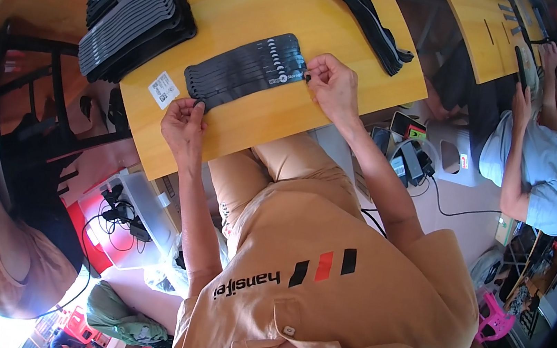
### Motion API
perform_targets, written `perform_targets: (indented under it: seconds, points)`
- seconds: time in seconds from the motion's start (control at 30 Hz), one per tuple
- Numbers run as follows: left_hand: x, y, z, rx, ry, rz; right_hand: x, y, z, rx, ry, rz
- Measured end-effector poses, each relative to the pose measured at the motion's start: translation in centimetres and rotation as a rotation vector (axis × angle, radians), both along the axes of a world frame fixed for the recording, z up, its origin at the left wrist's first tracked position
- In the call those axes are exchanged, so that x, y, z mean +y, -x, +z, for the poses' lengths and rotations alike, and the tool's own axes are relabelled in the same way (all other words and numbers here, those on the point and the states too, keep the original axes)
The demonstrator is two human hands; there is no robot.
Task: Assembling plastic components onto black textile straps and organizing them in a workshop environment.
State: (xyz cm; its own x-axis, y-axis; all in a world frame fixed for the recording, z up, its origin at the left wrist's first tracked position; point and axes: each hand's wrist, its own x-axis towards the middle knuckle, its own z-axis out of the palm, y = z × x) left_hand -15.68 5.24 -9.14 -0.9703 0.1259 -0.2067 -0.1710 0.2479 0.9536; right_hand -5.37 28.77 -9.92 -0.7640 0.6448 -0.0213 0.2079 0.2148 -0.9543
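Observation:
On the yellow wooden table a row of flat black straps [239, 68] lies side by side, overlapping, with white printed marks near the right end. My left hand [185, 124] is closed at the row's lower left corner, thumb and fingers pinching the dark end of the nearest strap. At the row's right end my right hand [334, 87] pinches a small dark tip, apparently the same strap's other end. Beside my left hand rests a white printed label [163, 89].
Thick stacks of black straps [137, 21] stand at the table's far left. A folded black strap bundle [370, 25] lies at the far right. Co-workers sit on both sides, one in a light blue shirt [551, 166]. A clear bin [131, 215] with black cables stands below left.

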Motion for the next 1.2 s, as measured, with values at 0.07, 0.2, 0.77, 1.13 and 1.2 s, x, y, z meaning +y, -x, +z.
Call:
perform_targets:
  seconds: [0.07, 0.2, 0.77, 1.13, 1.2]
  points:
    - [-0.02, -0.02, -0.01, -0.014, -0.017, 0.006, -0.08, 0.02, 0.17, -0.005, 0.003, 0.000]
    - [0.02, 0.03, -0.23, -0.009, -0.005, 0.014, 0.00, 0.09, -0.11, -0.002, 0.006, -0.002]
    - [0.23, -0.02, 0.11, 0.015, 0.029, 0.008, -0.15, 0.32, 0.18, 0.001, -0.024, -0.018]
    - [0.70, -0.23, 0.15, 0.098, 0.110, 0.011, -0.29, 0.47, 0.45, -0.045, -0.071, -0.048]
    - [0.68, -0.23, 0.17, 0.104, 0.130, 0.012, -0.17, 0.49, 0.13, -0.035, -0.050, -0.045]
